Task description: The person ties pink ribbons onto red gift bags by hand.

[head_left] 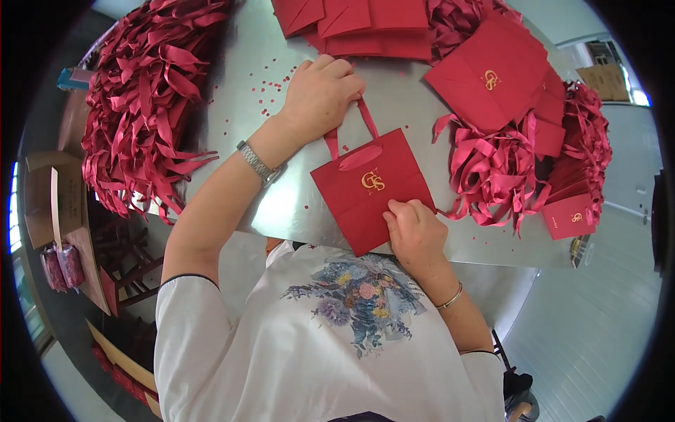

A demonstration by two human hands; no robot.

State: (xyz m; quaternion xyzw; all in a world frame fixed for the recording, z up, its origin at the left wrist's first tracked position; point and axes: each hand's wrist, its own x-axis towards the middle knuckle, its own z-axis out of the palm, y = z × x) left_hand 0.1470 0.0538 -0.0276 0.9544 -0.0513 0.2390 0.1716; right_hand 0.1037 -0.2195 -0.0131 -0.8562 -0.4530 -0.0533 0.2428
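A small red paper gift bag [383,200] with a gold emblem lies flat and tilted near the table's front edge. Its dark pink ribbon handle [369,121] is drawn up away from me. My left hand [320,95] is closed on the top of that ribbon, its fingers curled over the loop. With its fingers pressed together, my right hand [420,235] grips the bag's lower right edge. A short piece of the ribbon [361,157] crosses the bag's front just above the emblem.
A large heap of ribbon-handled bags [151,105] covers the table's left side. Flat red bags [383,32] lie stacked at the back, more bags [485,77] at the right, beside tangled ribbons [496,165]. Tiny red paper dots [271,88] are scattered across the metal table [235,126].
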